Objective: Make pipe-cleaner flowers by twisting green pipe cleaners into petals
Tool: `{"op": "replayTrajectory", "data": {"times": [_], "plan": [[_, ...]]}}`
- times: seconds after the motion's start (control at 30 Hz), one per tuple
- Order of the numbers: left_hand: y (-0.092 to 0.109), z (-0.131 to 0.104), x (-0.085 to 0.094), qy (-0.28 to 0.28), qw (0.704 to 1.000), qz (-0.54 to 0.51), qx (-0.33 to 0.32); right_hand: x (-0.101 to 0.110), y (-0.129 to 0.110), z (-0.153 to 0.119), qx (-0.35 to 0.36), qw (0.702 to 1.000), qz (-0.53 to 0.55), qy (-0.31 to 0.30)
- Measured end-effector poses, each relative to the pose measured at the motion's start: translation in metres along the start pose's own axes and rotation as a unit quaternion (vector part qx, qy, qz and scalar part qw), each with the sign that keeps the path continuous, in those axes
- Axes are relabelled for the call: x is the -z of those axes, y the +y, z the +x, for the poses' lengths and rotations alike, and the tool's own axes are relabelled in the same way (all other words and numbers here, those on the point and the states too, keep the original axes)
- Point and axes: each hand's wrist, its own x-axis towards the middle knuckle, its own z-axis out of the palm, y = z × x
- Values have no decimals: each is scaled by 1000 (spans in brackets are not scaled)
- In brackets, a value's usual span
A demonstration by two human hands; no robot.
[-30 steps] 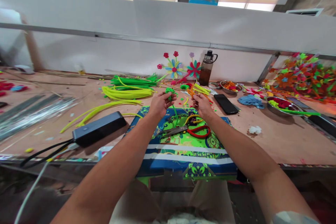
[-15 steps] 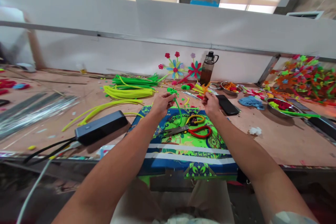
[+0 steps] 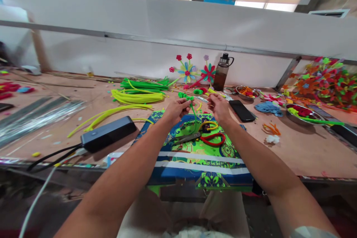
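My left hand [image 3: 178, 111] pinches a curled green pipe cleaner [image 3: 185, 96] whose straight tail hangs down over the mat. To its right my right hand [image 3: 219, 108] is raised with thumb and fingers drawn together; what they hold, if anything, is too small to make out. Below both hands, scissors [image 3: 187, 138] with one yellow and one red handle lie on a blue and green patterned mat [image 3: 195, 178]. An orange curled piece [image 3: 272, 129] rests on the table to the right of my right arm, by a white tuft [image 3: 272, 139].
Green pipe cleaners [image 3: 145, 83] and yellow ones [image 3: 136, 97] lie behind left, near a black power bank [image 3: 108, 134] with cables. A bottle [image 3: 221, 72] stands at the back. Rightward are a phone [image 3: 241, 111], a blue cloth [image 3: 268, 108] and metal bowls, one nearer [image 3: 302, 119].
The orange piece has left my right hand and now lies on the table at right. My right hand has come back a little closer to my left, which still holds the green pipe cleaner.
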Motion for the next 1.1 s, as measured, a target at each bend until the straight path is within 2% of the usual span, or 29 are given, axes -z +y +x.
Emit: {"op": "replayTrajectory", "data": {"times": [0.07,0.13,0.3,0.43,0.57,0.67,0.77,0.93,1.1], "plan": [[-1,-2,-2,-9,999,25,-17,-13,7,-11,20,995,-78,-65],[-2,-3,-4,-14,997,61,-44,-19,10,-17,43,986,-132,-98],[-1,-7,-10,-37,980,179,-85,-16,11,-18,88,968,-205,-118],[2,-10,-12,-48,962,246,-105,-14,10,-17,105,954,-261,-102],[0,-9,-10,-53,979,184,-68,-17,9,-21,115,955,-250,-111],[-1,-7,-7,-50,995,83,-7,-17,8,-22,110,963,-195,-149],[-1,-6,-5,-53,998,31,29,-14,7,-21,117,960,-169,-190],[-1,-6,-2,-79,994,27,70,-7,6,-18,171,932,-220,-233],[-2,-7,-4,-74,994,4,80,-1,5,-17,244,897,-300,-215]]}}
